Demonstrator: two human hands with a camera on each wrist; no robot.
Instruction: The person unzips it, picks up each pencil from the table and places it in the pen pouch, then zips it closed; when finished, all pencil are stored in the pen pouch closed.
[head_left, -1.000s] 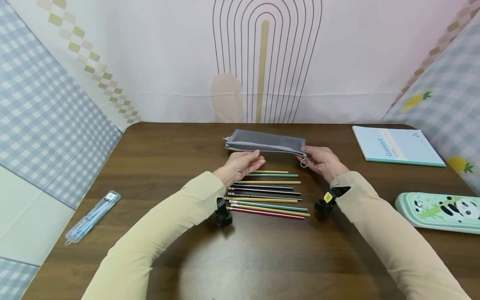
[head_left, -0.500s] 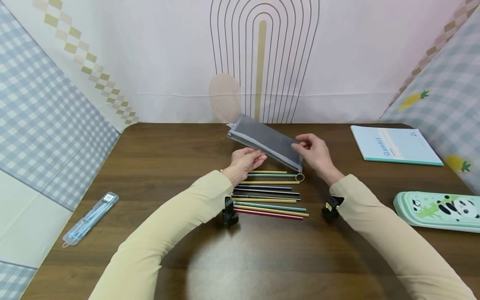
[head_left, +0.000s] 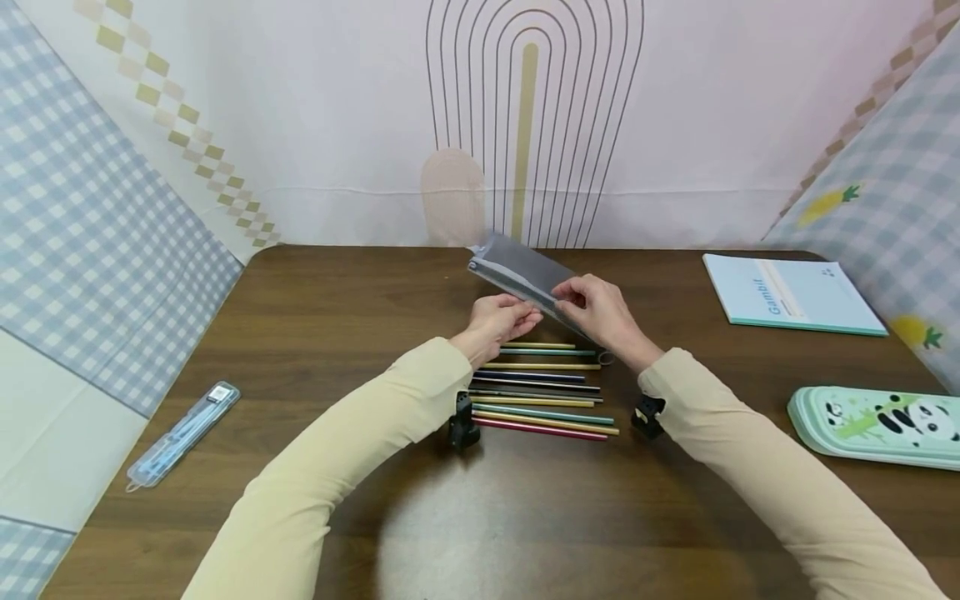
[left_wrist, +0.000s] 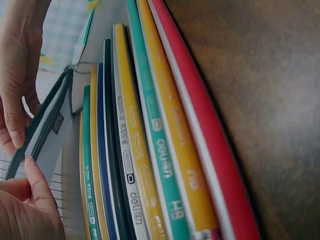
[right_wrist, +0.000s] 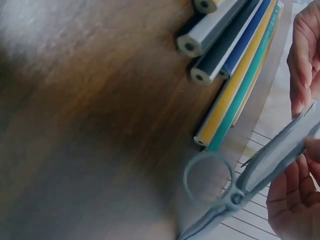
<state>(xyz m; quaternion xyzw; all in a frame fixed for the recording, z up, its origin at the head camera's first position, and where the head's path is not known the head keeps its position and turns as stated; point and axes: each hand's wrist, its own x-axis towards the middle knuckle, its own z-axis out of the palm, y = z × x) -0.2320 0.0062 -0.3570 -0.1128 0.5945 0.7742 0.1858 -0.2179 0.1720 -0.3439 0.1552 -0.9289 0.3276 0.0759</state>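
A grey zippered mesh pouch (head_left: 525,265) is held tilted above the back of the table, its right end lower. My left hand (head_left: 495,325) pinches its near edge between thumb and fingers. On the other side, my right hand (head_left: 600,315) grips the pouch's opposite edge near the middle. The two edges stand apart in the left wrist view, showing the pouch's mouth parted. A ring zipper pull (right_wrist: 210,177) hangs at one end. Just below the hands lies a row of several pencils (head_left: 543,429) in red, yellow, green, blue and dark colours, their left ends partly hidden by my left arm.
A clear case with blue contents (head_left: 183,435) lies at the table's left. To the right are a light blue booklet (head_left: 795,292) and, nearer, a mint panda-print pencil case (head_left: 877,425). A patterned cloth (head_left: 337,125) hangs behind the table.
The pouch has gone from nearly level to tilted, its right end down. My right hand has let go of the right end and shifted left along the pouch; my left hand has moved slightly right.
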